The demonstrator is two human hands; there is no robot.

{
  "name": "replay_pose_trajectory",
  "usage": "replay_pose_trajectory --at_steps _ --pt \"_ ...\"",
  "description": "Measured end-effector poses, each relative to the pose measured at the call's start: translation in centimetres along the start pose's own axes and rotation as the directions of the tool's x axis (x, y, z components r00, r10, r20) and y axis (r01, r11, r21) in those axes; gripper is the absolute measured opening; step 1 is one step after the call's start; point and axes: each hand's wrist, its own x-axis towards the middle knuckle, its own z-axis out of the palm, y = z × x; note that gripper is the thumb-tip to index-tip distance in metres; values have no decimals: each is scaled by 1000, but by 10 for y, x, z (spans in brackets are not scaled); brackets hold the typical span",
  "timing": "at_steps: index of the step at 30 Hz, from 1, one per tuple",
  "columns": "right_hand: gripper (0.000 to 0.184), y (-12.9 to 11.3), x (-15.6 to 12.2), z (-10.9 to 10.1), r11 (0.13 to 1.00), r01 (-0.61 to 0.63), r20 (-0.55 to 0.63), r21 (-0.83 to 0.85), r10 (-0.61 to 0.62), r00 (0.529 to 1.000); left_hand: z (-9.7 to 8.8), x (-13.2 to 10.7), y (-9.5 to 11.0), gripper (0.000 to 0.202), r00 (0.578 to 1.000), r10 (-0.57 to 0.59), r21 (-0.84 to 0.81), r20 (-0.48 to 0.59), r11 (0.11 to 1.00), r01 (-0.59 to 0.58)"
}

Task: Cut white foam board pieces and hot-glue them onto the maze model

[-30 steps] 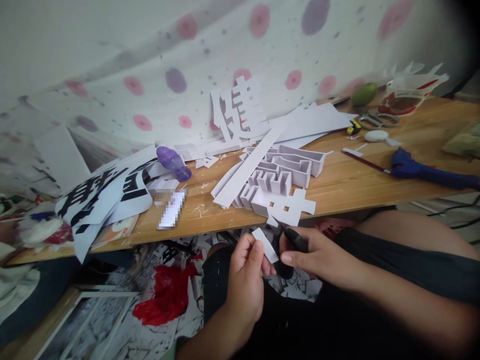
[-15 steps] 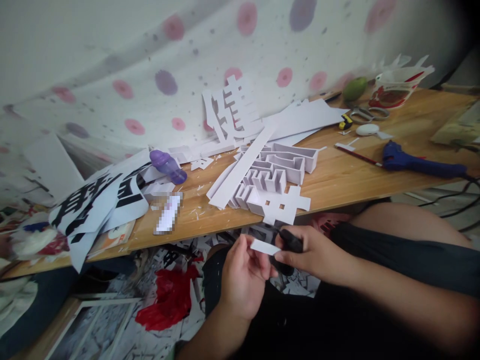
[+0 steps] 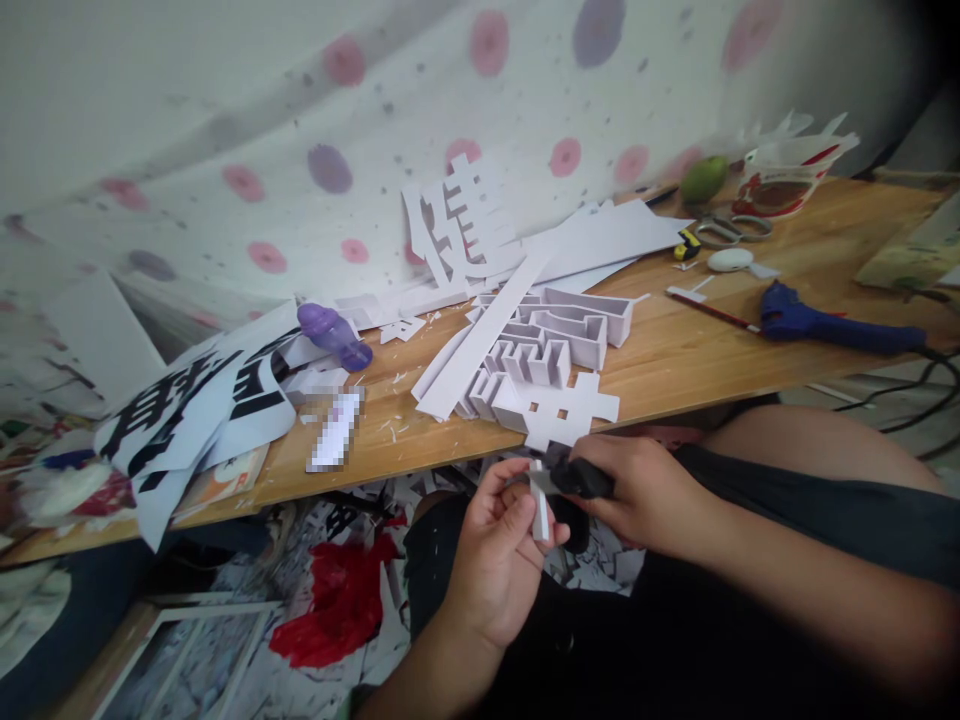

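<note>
Below the table's front edge, my left hand (image 3: pixel 499 560) pinches a short white strip (image 3: pixel 541 510), held roughly upright between thumb and fingers. My right hand (image 3: pixel 645 490) is closed round a black-handled tool (image 3: pixel 589 478). Its greyish end meets the upper part of the strip; whether it is scissors or pliers I cannot make out. Just beyond my hands, a flat white cut-out (image 3: pixel 574 410) with small square holes overhangs the table edge. Behind it stand white letter frames (image 3: pixel 574 325) with upright walls, and long white strips (image 3: pixel 484 340) lie across them.
On the wooden table (image 3: pixel 405 440) lie a blue glue gun (image 3: pixel 832 320), grey scissors (image 3: pixel 731 230), a purple bottle (image 3: pixel 334 335) and printed sheets (image 3: pixel 202 410). A white character (image 3: pixel 461 225) leans against the spotted curtain. Paper scraps and a red plastic bag (image 3: pixel 334 600) cover the floor.
The white strip has turned from nearly level to upright in my left hand. My right hand has brought the tool's end up against it.
</note>
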Motion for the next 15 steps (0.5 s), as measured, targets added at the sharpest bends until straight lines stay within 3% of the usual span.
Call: replay_pose_trajectory --at_steps 6,15 --pt "4 -2 -2 4 971 36 34 -237 -28 999 4 0 1 35 998 64 -10 -21 998 -64" --pt "7 -3 -1 4 944 33 11 -329 -31 999 4 -6 0 31 997 59 -27 -54 998 -61"
